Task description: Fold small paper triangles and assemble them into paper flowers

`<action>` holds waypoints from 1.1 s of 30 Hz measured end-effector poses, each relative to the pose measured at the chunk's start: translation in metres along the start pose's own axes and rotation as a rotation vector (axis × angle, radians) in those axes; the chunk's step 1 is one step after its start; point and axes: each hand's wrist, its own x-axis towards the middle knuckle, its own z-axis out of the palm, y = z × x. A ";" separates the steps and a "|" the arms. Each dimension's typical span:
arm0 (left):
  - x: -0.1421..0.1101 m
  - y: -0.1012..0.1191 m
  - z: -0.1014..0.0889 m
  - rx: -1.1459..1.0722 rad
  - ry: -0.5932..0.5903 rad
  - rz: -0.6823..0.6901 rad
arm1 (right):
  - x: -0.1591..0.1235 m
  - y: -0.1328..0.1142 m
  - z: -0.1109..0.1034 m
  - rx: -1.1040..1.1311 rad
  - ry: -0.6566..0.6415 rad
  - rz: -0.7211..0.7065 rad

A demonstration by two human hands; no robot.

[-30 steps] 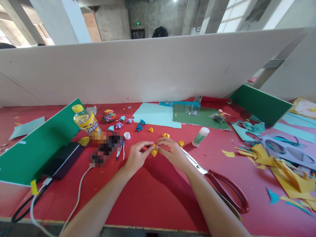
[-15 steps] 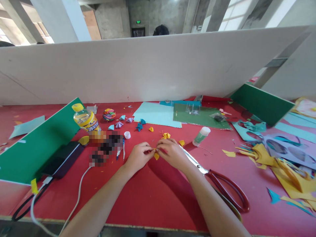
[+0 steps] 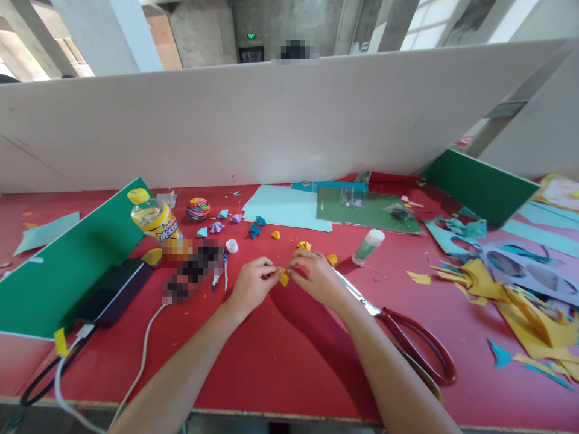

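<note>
Between my two hands is a small piece of folded yellow paper [image 3: 284,277]. My left hand [image 3: 253,282] pinches its left side with thumb and fingertips. From the other side, my right hand [image 3: 314,274] has its fingers closed at the paper's right edge; they partly cover it. More folded yellow paper pieces [image 3: 304,245] lie just beyond my right hand. Scissors [image 3: 373,310] with red handles lie under and beside my right forearm. A glue stick [image 3: 368,247] with a white cap stands tilted in view to the right.
On the left are a yellow-capped bottle [image 3: 156,217], a black power bank [image 3: 115,292] with cables, and a colourful ball [image 3: 198,208]. Light blue paper [image 3: 287,208] and a green sheet [image 3: 335,208] lie at the back. Yellow paper scraps [image 3: 486,283] and cut sheets crowd the right.
My fingertips have drawn slightly apart, so more of the yellow paper shows between them. Both hands stay in nearly the same place, and the view has shifted a little.
</note>
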 end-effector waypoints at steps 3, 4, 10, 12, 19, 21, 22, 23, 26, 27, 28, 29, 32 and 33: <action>0.001 -0.002 -0.001 -0.017 -0.020 -0.019 | 0.001 0.000 -0.001 -0.050 -0.016 -0.022; 0.001 -0.003 -0.001 -0.025 -0.029 -0.032 | 0.001 -0.001 -0.001 -0.060 -0.024 -0.024; 0.003 -0.002 -0.006 -0.130 -0.062 -0.136 | 0.002 -0.009 -0.003 -0.012 -0.051 -0.073; 0.003 -0.002 -0.006 -0.159 -0.059 -0.170 | 0.002 -0.011 -0.003 0.010 -0.060 -0.091; 0.002 0.003 -0.005 -0.154 -0.050 -0.123 | 0.001 -0.012 -0.002 0.106 -0.057 -0.085; 0.002 0.007 -0.006 -0.123 0.009 -0.060 | 0.002 -0.014 -0.004 0.216 -0.034 -0.044; 0.002 0.010 -0.007 -0.109 0.053 -0.024 | 0.002 -0.015 -0.005 0.285 0.001 -0.007; 0.001 0.012 -0.008 -0.094 0.100 0.012 | 0.003 -0.016 -0.005 0.359 0.047 0.041; 0.000 0.017 -0.009 -0.038 0.238 0.115 | 0.003 -0.019 -0.005 0.624 0.102 0.231; -0.001 0.017 -0.009 -0.016 0.275 0.148 | 0.002 -0.020 -0.005 0.728 0.064 0.285; -0.002 0.016 -0.009 0.005 0.304 0.181 | 0.002 -0.022 -0.004 0.833 0.012 0.325; -0.003 0.015 -0.009 0.022 0.322 0.207 | 0.002 -0.023 -0.004 0.927 -0.037 0.351; -0.005 0.010 -0.008 0.051 0.326 0.270 | 0.002 -0.025 -0.003 1.077 -0.060 0.380; -0.006 0.009 -0.008 0.049 0.316 0.280 | 0.002 -0.025 -0.003 1.083 -0.037 0.389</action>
